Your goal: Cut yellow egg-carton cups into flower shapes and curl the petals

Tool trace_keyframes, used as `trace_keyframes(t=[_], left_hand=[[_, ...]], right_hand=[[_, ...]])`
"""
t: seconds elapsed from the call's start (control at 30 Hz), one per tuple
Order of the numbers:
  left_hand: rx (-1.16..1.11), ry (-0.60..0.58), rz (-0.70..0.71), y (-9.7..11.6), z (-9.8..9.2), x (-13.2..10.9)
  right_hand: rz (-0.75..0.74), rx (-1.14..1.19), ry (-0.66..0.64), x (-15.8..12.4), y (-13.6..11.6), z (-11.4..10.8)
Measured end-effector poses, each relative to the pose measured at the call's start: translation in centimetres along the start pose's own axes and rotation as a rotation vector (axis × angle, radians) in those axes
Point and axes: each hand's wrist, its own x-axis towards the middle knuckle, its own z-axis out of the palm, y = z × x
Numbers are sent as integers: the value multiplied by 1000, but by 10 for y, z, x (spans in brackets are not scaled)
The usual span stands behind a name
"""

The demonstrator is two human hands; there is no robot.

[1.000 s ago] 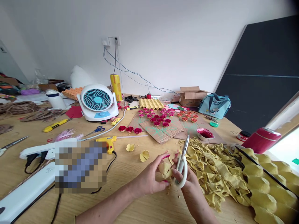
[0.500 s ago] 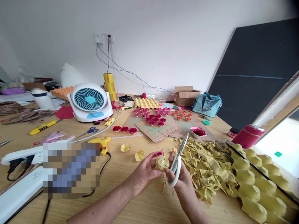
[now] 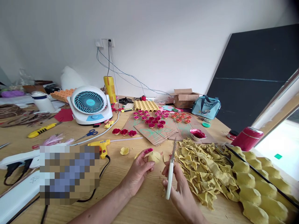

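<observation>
Between the thumb and fingers of my left hand (image 3: 140, 169) is a pale yellow egg-carton cup (image 3: 154, 157), slit into petals, its rounded base towards me. Red stain shows on one fingertip. My right hand (image 3: 178, 182) grips white-handled scissors (image 3: 171, 174), the blades pointing up and away, apart from the cup. Beyond my left hand lies a cut yellow petal cup (image 3: 124, 151); another is mostly hidden behind the fingers. To the right of the scissors spreads a heap of yellow carton scraps (image 3: 205, 171).
Egg-carton tray (image 3: 254, 183) at right, near a red can (image 3: 247, 139). Red-painted cups (image 3: 151, 121) stand on cardboard (image 3: 154, 138), beside a bowl of red paint (image 3: 198, 134). Left are a yellow glue gun (image 3: 102, 147), blue scissors (image 3: 90, 133), a fan (image 3: 90, 104) and a power strip (image 3: 21, 158).
My hands have drawn apart. The left has shifted left with the cup, and the scissors have moved off it, turned more upright and edge-on.
</observation>
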Motion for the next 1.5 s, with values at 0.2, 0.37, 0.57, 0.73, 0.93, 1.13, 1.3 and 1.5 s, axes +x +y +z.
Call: trace_keyframes(t=[0.2,0.37,0.57,0.73,0.93,1.13,1.3,1.5], left_hand=[[-72,87,43,11,0,3],[-78,95,35,13,4,0],[-70,90,27,13,7,-2],[-110,91,33,12,5,-1],[-104,50,31,11,5,-3],[-20,11,47,12,6,-6],[6,-23,70,14,10,-8],[31,-70,117,16,13,-11]], right_hand=[[-52,-302,-171,1,6,9],[-37,-275,-115,-1,7,10],[-26,-259,-93,-3,11,6],[-59,-265,-119,-1,6,7],[-71,-285,-142,-1,4,7],[-7,-271,-180,-1,6,6],[65,-184,-243,-3,-4,2],[23,-80,-356,-1,-5,-3]])
